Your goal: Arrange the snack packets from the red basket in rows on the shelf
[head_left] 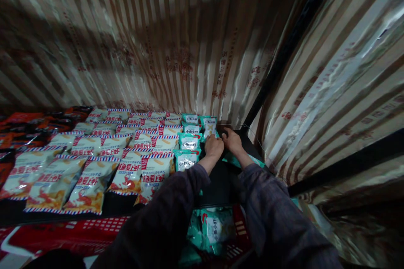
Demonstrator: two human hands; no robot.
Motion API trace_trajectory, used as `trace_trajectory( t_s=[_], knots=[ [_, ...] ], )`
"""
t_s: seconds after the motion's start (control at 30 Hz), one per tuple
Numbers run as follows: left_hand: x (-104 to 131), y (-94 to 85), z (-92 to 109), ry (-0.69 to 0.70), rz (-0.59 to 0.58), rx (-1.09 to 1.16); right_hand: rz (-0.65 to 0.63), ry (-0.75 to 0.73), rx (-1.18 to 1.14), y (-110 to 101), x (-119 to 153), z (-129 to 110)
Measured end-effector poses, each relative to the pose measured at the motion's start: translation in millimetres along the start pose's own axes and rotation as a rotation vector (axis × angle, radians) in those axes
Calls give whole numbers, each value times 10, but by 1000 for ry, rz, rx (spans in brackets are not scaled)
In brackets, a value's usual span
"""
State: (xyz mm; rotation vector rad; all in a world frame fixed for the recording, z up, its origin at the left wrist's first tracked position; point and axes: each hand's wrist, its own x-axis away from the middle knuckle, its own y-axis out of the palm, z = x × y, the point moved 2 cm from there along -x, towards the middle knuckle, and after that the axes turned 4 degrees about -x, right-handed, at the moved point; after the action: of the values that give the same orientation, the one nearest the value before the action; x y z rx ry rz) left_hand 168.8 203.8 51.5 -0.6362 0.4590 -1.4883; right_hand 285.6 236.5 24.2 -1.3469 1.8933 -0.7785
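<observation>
My left hand (214, 146) is closed at the lower end of a teal and white snack bag (208, 124), which lies at the back of the black shelf (216, 183). Close beside it on the right, my right hand (232, 139) reaches over the shelf with fingers apart and nothing visible in them. Under my right wrist lies another teal bag (232, 159), partly covered by the forearm. Left of my left hand, a column of matching teal bags (189, 143) runs from back to front.
White snack bags with striped edges (85, 183) fill rows to the left, with orange and black packs (25, 124) beyond. A red basket (104, 235) below holds more teal bags (217, 227). Striped plastic sheeting (176, 42) hangs behind, and a dark post (280, 59) stands right.
</observation>
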Motion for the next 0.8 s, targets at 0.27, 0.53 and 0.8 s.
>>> trace_trajectory(
  t_s=[0.27, 0.53, 0.8],
  knots=[
    [539, 255, 8, 357, -298, -75, -138, 6, 86, -534, 641, 537],
    [1104, 196, -272, 492, -291, -216, -214, -53, 49, -448, 1419, 592],
    [1567, -24, -841, 444, -156, -133, -177, -233, -40, -305, 2162, 298]
  ],
)
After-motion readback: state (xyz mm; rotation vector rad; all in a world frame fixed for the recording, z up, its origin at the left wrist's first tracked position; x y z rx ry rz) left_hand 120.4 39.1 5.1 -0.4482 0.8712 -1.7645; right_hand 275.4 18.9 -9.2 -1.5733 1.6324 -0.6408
